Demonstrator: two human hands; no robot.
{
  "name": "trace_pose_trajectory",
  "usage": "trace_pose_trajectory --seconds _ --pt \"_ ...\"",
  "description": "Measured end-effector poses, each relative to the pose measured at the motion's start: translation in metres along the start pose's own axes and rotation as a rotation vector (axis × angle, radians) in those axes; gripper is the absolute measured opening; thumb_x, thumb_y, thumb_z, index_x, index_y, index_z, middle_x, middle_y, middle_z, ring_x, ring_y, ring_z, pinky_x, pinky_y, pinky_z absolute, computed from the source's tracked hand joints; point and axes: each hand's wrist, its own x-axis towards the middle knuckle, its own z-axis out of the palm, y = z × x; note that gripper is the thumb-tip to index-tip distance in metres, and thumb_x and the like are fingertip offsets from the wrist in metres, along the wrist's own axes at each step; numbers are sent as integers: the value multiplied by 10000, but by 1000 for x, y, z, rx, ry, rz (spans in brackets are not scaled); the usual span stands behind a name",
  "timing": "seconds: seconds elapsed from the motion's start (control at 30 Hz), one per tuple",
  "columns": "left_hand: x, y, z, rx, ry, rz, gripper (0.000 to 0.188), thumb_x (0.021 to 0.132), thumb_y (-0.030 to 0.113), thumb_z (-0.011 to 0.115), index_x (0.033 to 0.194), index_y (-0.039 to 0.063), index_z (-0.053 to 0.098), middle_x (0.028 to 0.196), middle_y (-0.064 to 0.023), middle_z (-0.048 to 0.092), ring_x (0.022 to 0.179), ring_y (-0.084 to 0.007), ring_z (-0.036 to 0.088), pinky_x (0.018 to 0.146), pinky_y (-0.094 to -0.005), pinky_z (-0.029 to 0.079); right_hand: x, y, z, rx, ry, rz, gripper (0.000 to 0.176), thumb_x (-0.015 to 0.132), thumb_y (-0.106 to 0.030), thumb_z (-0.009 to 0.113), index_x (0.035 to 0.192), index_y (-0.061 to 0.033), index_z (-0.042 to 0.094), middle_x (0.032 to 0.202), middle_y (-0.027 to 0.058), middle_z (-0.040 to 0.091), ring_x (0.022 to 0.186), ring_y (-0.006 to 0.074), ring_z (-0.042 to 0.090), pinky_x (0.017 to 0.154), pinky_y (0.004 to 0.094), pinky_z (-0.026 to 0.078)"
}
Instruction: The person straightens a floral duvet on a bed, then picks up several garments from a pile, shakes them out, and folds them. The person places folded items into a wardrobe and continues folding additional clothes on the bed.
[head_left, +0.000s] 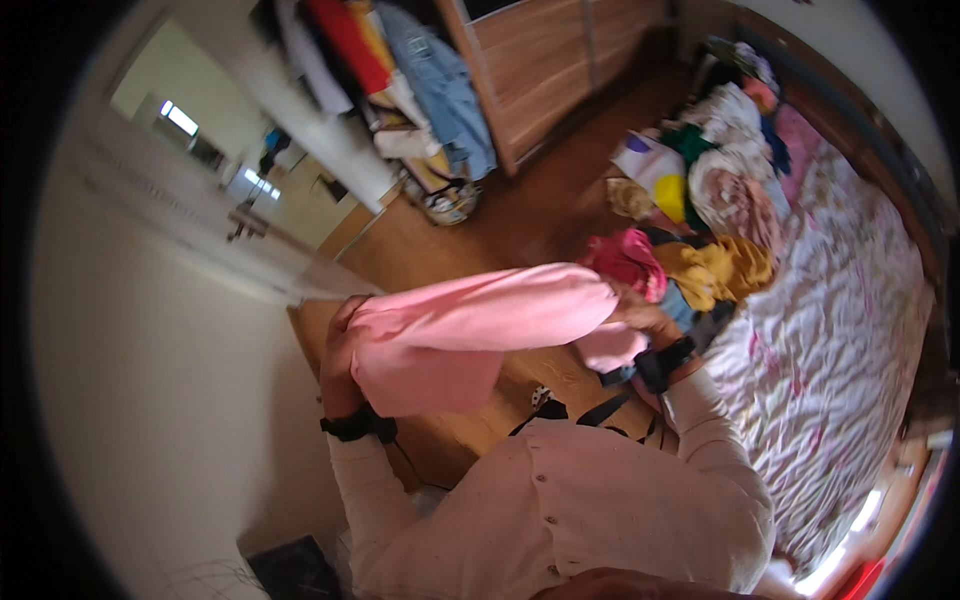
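A pink garment (450, 337) is stretched sideways in the air before my chest, one long fold running along its top. At its left end my left hand (345, 352) grips the cloth, the fingers partly hidden behind it. My right hand (645, 315) holds the other end, where a lighter pink piece hangs below the wrist. Both wrists wear black bands. Close behind my right hand lie a hot-pink garment (626, 259) and a mustard-yellow garment (716, 270).
To the right is a bed with a crinkled floral sheet (817, 360) and a heap of clothes (727, 150) along its far left side. Clothes, including a denim garment (442, 82), hang beside a wooden wardrobe (532, 67). An open doorway with a door handle (246, 223) stands at left.
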Motion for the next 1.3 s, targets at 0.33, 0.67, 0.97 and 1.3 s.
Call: trace_pose_trajectory --seconds 0.33,0.67,0.97,1.3 --pt "83 -24 -173 183 322 -34 191 915 94 522 1068 -1 583 922 -6 597 824 -67 531 729 -206 438 240 -100 19 -139 -81 109 396 827 -102 687 1177 16 543 940 21 637 913 91 581 836 226 458" --pt "211 -35 -262 400 487 124 214 926 114 523 1095 -1 590 771 45 553 634 -18 449 547 -169 380 476 -57 -8 -484 42 -242 199 844 -136 672 985 4 660 839 28 662 801 86 565 736 256 475" --pt "340 -16 -314 908 55 -160 289 834 204 662 1047 11 621 790 -2 639 681 -97 544 633 -281 471 637 -63 -34 -514 111 -525 171 852 -41 620 1016 -11 657 840 56 617 813 140 579 758 258 464" --pt "468 -15 -413 475 260 82 148 846 25 570 985 1 612 876 7 623 820 -84 555 725 -247 465 758 -94 -35 -525 171 -589 145 887 -83 565 996 4 605 900 59 606 839 145 565 736 259 453"
